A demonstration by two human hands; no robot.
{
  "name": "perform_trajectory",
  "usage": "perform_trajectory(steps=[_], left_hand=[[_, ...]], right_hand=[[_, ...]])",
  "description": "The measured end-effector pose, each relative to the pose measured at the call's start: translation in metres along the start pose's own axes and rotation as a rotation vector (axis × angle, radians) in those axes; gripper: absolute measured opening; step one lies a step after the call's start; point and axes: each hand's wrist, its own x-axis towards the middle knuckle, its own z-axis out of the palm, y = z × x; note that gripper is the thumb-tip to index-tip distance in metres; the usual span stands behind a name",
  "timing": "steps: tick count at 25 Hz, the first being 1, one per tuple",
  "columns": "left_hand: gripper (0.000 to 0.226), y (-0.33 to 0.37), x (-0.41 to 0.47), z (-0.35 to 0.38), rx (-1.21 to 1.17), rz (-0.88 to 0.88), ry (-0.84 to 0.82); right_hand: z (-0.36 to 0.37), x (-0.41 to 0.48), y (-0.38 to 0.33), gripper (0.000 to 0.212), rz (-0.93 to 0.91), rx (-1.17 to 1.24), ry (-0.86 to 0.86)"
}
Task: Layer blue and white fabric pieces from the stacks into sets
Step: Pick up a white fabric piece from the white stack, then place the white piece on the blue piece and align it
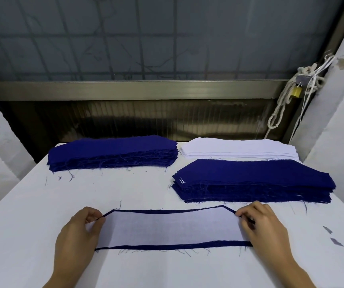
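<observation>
Both ends of the layered set (171,229), lying left-to-right, pinched — left hand (79,227), right hand (262,223)

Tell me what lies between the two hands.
Head view: a long white fabric piece spans from the left hand to the right hand, laid on a dark blue fabric piece whose edges show at its far and near sides.

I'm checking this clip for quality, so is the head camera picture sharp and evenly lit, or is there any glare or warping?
Head view: soft, even light, no glare on the table; faint shadows beside the left hand and right hand; wide-angle warping leans the side walls inward; the white-on-blue set looks sharp.
</observation>
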Motion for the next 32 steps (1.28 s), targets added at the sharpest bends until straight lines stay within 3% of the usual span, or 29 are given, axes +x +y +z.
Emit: perform_trajectory(steps=[4, 7, 10, 16, 21, 23, 32], left_hand=[[0.024, 0.003, -0.003, 0.001, 0.109, 0.044, -0.028], [0.043, 0.007, -0.005, 0.001, 0.222, 0.143, -0.038], [0.048, 0.027, 0.004, 0.002, 0.212, 0.210, -0.033], [0.019, 0.122, 0.056, 0.024, -0.067, 0.357, -0.137], [0.002, 0.208, 0.109, 0.081, -0.165, 0.367, -0.312], [0.009, 0.232, 0.127, 0.109, -0.163, 0.355, -0.374], [0.034, 0.281, 0.181, 0.219, 0.193, 0.326, -0.454]], right_hand=[[0.000, 0.000, 0.000, 0.026, 0.007, 0.009, -0.009], [-0.003, 0.000, -0.002, 0.025, 0.018, 0.049, -0.007], [-0.012, 0.007, -0.006, 0.026, 0.020, 0.134, 0.053], [-0.041, 0.073, -0.017, 0.022, -0.030, 0.275, 0.167], [-0.038, 0.159, -0.022, 0.013, -0.027, 0.267, 0.096], [-0.027, 0.189, -0.023, 0.009, -0.017, 0.228, 0.044], [0.042, 0.283, -0.008, 0.006, 0.039, 0.031, -0.074]])
